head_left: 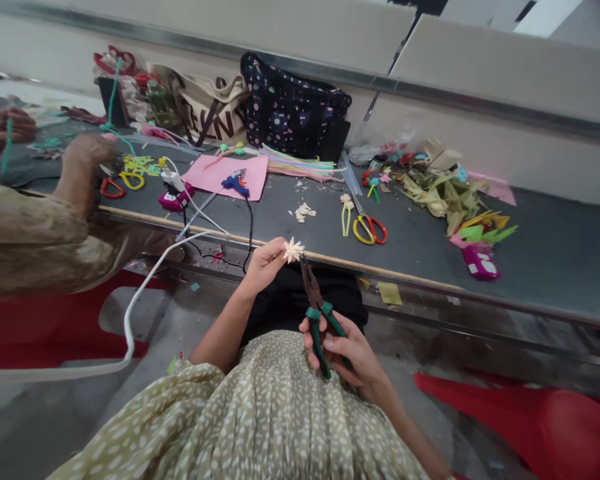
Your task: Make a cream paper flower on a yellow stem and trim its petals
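My left hand (266,265) pinches a small pale cream flower (293,250) with pointed petals, just over the table's front edge. My right hand (347,348) is wrapped round the green handles of long-nose pliers (316,293). The tips of the pliers reach the flower's right side; whether they grip it I cannot make out. Beyond on the table lie small cream scraps (304,213), two cream flowers on yellow-green stems (347,212) and scissors (370,227) with red and yellow handles.
A blue glue gun (237,183) rests on pink paper (205,172). Pastel pipe cleaners (300,165), a dotted bag (295,107) and dried leaves (447,193) line the back. A white cable (130,320) hangs at left, where a co-worker's hands (87,150) work. A red chair (540,413) stands right.
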The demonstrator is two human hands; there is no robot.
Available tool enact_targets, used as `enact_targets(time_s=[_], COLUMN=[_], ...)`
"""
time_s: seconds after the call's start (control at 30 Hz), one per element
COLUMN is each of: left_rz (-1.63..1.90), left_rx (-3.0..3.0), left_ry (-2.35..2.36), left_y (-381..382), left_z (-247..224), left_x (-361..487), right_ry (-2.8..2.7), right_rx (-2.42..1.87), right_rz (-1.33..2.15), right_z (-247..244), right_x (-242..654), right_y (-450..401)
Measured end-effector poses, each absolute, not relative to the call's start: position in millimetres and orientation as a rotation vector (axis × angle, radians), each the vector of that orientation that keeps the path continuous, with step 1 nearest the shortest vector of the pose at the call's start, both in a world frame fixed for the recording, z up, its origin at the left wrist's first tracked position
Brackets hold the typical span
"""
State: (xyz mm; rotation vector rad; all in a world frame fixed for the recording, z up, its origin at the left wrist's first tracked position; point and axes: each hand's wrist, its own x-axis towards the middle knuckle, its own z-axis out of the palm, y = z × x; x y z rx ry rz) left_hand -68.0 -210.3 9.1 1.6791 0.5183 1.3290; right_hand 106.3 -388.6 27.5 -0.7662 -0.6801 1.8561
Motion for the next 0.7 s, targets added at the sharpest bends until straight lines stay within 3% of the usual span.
enact_targets(time_s=[0.7], left_rz=[1.321], left_rx=[1.688], left_ry=[0.562], left_y=[-213.5], left_z=[16.6], left_x=[-66.3], right_ry=[-0.677], right_rx=[-0.807], right_rz=[1.765], right_z=[23.9], right_x=[98.2], right_y=[-390.0])
